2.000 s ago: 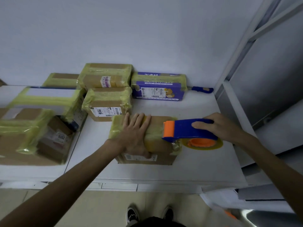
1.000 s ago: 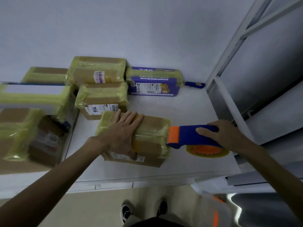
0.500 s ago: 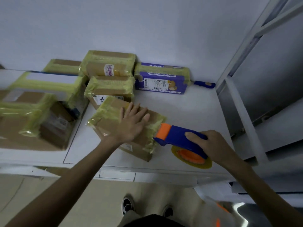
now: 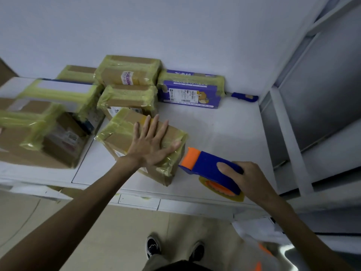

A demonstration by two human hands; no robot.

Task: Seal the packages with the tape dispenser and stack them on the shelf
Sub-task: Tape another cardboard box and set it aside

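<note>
A brown cardboard package point(image 4: 121, 133) wrapped in yellowish tape lies skewed on the white table point(image 4: 224, 130). My left hand point(image 4: 150, 145) presses flat on its top with fingers spread. My right hand point(image 4: 248, 178) grips the blue tape dispenser point(image 4: 211, 167), whose orange head sits by the package's right end. The yellow tape roll point(image 4: 220, 189) shows under the dispenser, resting on the table.
Several taped packages are stacked at the left and back: a large brown box point(image 4: 39, 137), two brown boxes point(image 4: 129, 96), and a purple box point(image 4: 191, 92) against the wall. A blue utility knife point(image 4: 244, 97) lies behind it. A grey shelf frame point(image 4: 289, 137) stands at right.
The package has turned under my left hand so it lies at an angle. The dispenser has come off the package's top and down to its right end, then drawn slightly away.
</note>
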